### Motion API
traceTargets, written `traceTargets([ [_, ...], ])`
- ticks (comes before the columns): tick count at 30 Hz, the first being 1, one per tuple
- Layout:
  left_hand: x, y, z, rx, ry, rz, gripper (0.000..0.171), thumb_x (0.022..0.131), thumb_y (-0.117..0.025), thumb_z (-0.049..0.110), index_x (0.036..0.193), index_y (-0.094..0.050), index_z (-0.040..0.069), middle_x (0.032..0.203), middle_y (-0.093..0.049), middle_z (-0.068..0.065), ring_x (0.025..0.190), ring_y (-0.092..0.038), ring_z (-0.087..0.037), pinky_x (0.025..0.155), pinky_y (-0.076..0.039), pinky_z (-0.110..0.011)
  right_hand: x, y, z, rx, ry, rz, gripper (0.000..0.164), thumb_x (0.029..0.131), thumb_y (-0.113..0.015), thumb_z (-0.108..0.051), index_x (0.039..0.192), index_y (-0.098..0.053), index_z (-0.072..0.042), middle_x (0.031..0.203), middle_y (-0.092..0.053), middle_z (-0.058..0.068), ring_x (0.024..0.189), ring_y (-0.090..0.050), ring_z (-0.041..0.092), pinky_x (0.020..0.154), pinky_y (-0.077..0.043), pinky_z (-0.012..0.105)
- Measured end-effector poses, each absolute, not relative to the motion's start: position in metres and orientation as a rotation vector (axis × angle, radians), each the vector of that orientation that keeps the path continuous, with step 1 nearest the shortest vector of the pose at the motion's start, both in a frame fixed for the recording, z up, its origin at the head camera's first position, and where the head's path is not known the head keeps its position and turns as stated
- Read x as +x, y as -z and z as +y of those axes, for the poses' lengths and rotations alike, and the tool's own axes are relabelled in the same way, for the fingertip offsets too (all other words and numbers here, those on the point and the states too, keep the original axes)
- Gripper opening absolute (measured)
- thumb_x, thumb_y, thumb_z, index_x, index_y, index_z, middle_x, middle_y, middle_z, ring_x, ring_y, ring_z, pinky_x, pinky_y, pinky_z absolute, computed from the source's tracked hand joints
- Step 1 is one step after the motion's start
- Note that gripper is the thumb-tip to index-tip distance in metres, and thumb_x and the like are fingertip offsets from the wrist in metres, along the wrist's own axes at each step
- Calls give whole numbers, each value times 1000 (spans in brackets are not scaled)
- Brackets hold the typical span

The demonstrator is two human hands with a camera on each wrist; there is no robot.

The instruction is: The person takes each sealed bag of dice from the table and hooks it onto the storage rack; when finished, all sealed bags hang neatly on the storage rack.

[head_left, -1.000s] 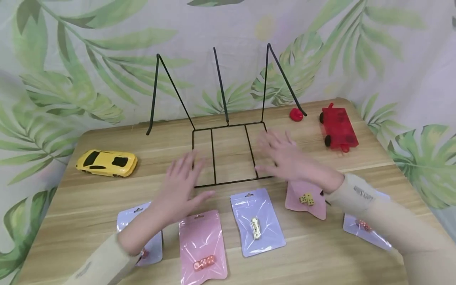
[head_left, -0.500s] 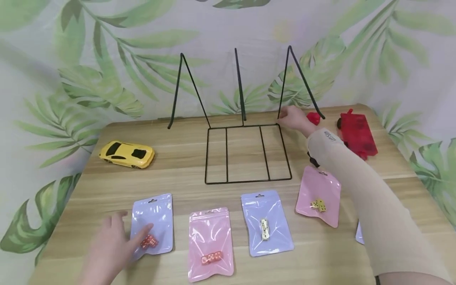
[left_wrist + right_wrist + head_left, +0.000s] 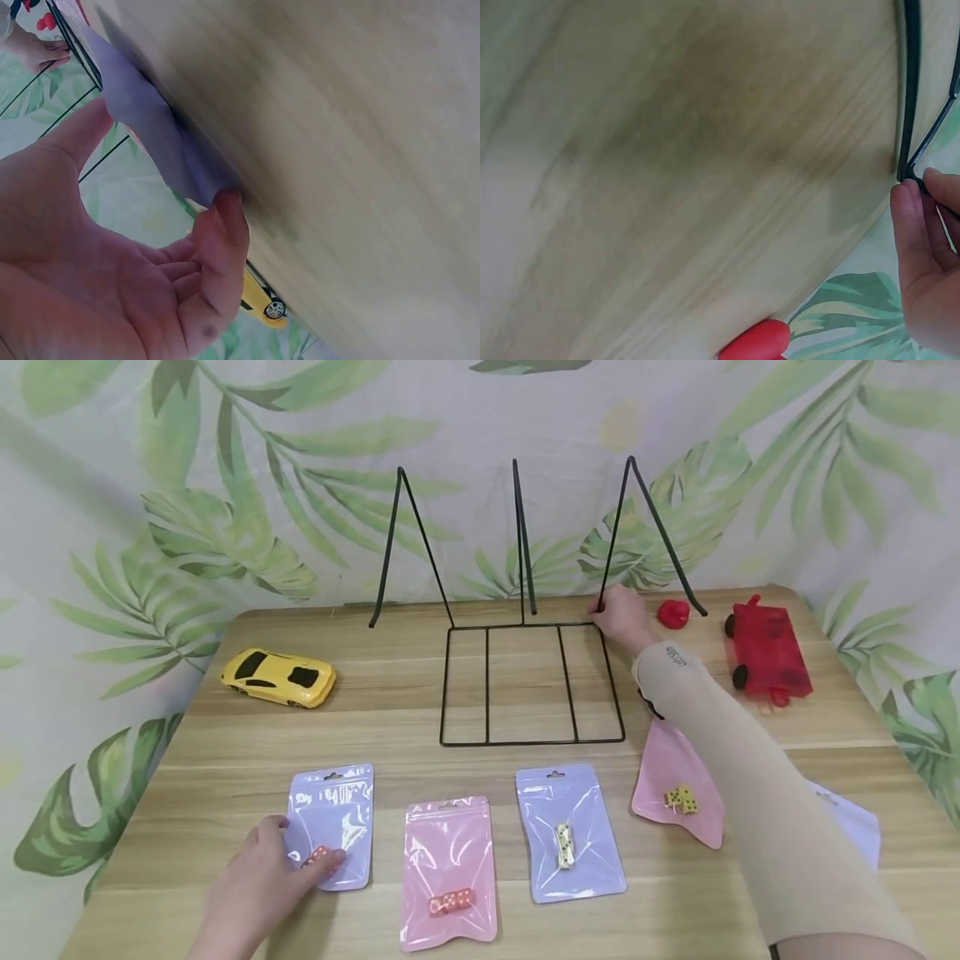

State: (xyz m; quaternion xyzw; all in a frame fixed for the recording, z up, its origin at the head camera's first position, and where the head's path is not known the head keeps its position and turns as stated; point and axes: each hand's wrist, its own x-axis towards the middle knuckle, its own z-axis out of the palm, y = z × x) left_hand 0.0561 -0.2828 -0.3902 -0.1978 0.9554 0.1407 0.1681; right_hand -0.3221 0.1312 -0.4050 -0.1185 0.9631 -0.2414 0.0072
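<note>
My left hand (image 3: pixel 251 881) holds the leftmost lavender zip pouch (image 3: pixel 341 802) on the table, thumb over its orange dice (image 3: pixel 321 857) and fingers at its left edge. The left wrist view shows that pouch (image 3: pixel 142 112) spanned between thumb and fingertips, slightly bent. At the far side, my right hand (image 3: pixel 625 617) pinches the black wire rack (image 3: pixel 532 742) by its back right corner. The rack's base lies flat and three bent wire prongs rise from its rear. In the right wrist view, thumb and fingertips meet at the rack's corner (image 3: pixel 910 112).
A pink pouch (image 3: pixel 447 852), a lavender pouch (image 3: pixel 573 860) and another pink pouch (image 3: pixel 667 760) lie along the front. My right forearm partly covers another lavender pouch (image 3: pixel 855 827). A yellow toy car (image 3: pixel 279 677) sits left; a red piece (image 3: pixel 673 613) and red toy cart (image 3: pixel 771 647) sit right.
Both hands were spread over the rack. The left has come down to the leftmost pouch and taken hold of it; the right has moved back to the rack's rear corner.
</note>
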Motion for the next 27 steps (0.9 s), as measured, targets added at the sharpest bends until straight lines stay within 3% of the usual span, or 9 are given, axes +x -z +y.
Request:
traceTargets([
  [4, 54, 390, -287, -574, -543, 2729, 118, 74, -73, 66, 141, -25, -18, 120, -55, -41, 97, -63, -44, 78, -52, -55, -320, 406, 129, -358, 769, 3034, 14, 89, -65, -9, 95, -76, -2, 102, -75, 19, 102, -67, 37, 94, -51, 48],
  [6, 53, 390, -291, -586, -659, 2733, 108, 79, -76, 54, 143, -25, -16, 113, -60, -35, 91, -65, -37, 73, -53, -45, -320, 406, 127, -361, 765, 3044, 14, 89, -65, -9, 94, -76, -2, 102, -75, 19, 102, -67, 38, 94, -51, 48],
  [12, 56, 388, -302, -640, -1039, 2785, 44, 92, -69, 26, 117, -62, -10, 82, -66, -5, 66, -54, -3, 55, -46, -21, -319, 407, 128, -349, 720, 3069, 15, 90, -64, -10, 95, -77, -3, 103, -75, 19, 100, -68, 38, 94, -52, 49],
  [14, 55, 381, -299, -657, -1210, 2826, 33, 93, -68, 22, 107, -68, -7, 72, -65, 5, 58, -50, 0, 49, -44, -21, -318, 406, 128, -338, 702, 3076, 16, 91, -64, -10, 96, -76, -3, 103, -74, 19, 100, -68, 38, 94, -52, 48],
  [17, 51, 359, -288, -629, -1546, 2842, 12, 93, -68, 14, 100, -73, 6, 70, -66, 16, 60, -56, 1, 52, -48, -17, -316, 404, 127, -328, 702, 3067, 17, 91, -63, -11, 97, -76, -2, 103, -74, 19, 99, -67, 37, 93, -53, 48],
  [18, 48, 350, -282, -577, -1698, 2822, 9, 92, -68, 9, 99, -73, 11, 73, -69, 17, 62, -60, 1, 55, -51, -16, -316, 404, 127, -325, 704, 3064, 16, 91, -63, -11, 97, -76, -3, 104, -74, 19, 99, -67, 37, 93, -53, 48],
  [21, 36, 324, -259, -338, -2086, 2683, 27, 90, -65, -3, 99, -73, 21, 88, -75, 13, 76, -69, -2, 69, -56, -15, -315, 405, 126, -319, 705, 3062, 16, 92, -63, -11, 97, -76, -3, 104, -74, 19, 100, -67, 37, 94, -52, 48],
  [23, 25, 310, -243, -168, -2225, 2585, 33, 89, -63, -8, 102, -73, 21, 94, -76, 9, 81, -69, -4, 74, -57, -17, -314, 406, 126, -315, 706, 3066, 16, 92, -63, -11, 97, -76, -2, 105, -74, 20, 100, -67, 38, 94, -52, 49],
  [27, 3, 293, -216, -80, -2266, 2510, 31, 91, -64, -4, 101, -72, 24, 94, -76, 10, 83, -69, -5, 75, -58, -18, -311, 404, 124, -326, 712, 3082, 18, 92, -62, -10, 98, -76, -1, 104, -74, 20, 100, -67, 39, 94, -52, 50],
])
